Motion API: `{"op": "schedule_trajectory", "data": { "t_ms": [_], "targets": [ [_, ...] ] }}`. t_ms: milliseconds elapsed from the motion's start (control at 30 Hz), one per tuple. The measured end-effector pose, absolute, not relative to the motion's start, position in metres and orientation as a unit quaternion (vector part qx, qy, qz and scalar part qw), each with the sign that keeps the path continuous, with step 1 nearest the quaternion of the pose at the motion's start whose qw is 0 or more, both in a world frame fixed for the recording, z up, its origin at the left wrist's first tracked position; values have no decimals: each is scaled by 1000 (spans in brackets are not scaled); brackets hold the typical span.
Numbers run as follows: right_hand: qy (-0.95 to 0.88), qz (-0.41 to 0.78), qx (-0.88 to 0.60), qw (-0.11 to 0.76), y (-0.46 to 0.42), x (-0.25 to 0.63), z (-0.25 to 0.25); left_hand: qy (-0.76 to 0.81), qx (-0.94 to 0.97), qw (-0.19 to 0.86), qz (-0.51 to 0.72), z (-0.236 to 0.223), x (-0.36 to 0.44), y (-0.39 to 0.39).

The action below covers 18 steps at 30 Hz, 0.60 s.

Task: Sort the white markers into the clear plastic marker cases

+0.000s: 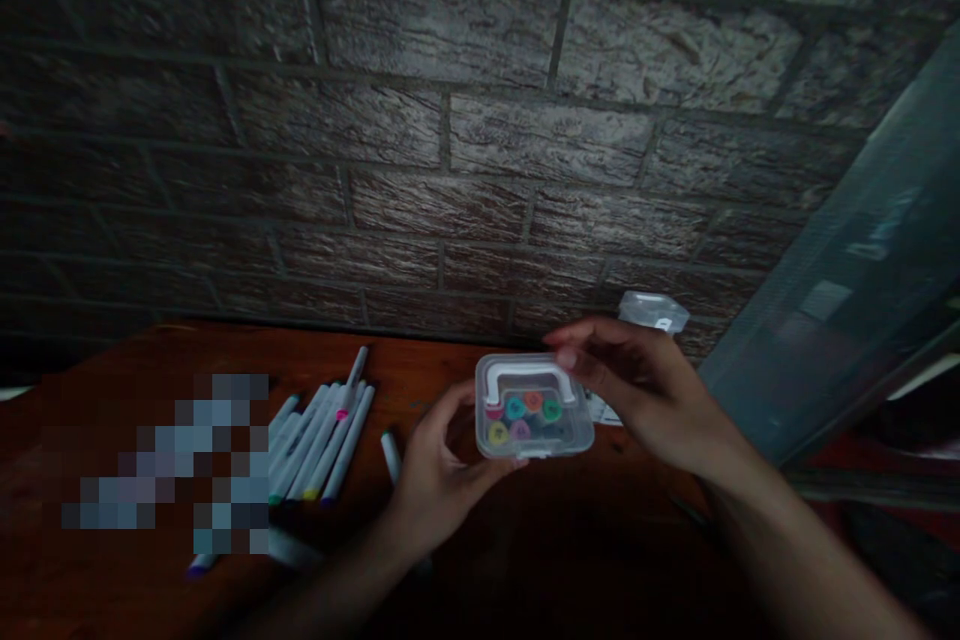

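Note:
My left hand (442,480) grips a small clear plastic box (555,435) by its left side and front edge, raised over the table. The box has a white carry handle (525,372) on its lid. Several round coloured ends show through the plastic: pink, teal, orange, green, yellow and mauve. At the box's far right corner is my right hand (637,390), its fingers loosely curved with nothing visible between them. I cannot tell whether its thumb touches the lid. Partly hidden behind that hand stands a clear plastic piece (652,308).
Several white markers (319,440) with coloured ends lie in a pile on the wooden table (420,370). A lone marker (391,457) lies beside my left wrist. A brick wall (525,120) rises behind, and a translucent panel (825,300) slants along the right. The left area is pixelated.

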State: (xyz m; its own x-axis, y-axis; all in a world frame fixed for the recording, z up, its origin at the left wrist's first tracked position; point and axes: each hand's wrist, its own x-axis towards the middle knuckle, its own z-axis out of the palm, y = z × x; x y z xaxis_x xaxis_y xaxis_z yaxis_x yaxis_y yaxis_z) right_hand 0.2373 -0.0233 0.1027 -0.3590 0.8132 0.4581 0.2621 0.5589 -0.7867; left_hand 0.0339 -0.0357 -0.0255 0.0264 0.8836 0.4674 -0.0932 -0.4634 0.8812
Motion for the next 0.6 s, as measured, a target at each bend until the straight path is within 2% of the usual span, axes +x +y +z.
{"op": "schedule_trajectory", "data": {
  "t_ms": [267,400,600],
  "targets": [
    [-719,418,-309,462,-10,254,82,307,613,348,639,-21,32,-31],
    [-722,392,-354,447,-19,265,39,319,615,329,642,-18,31,-34],
    [-821,251,-340,384,-26,265,-21,324,620,321,639,-20,32,-36]
  ]
}}
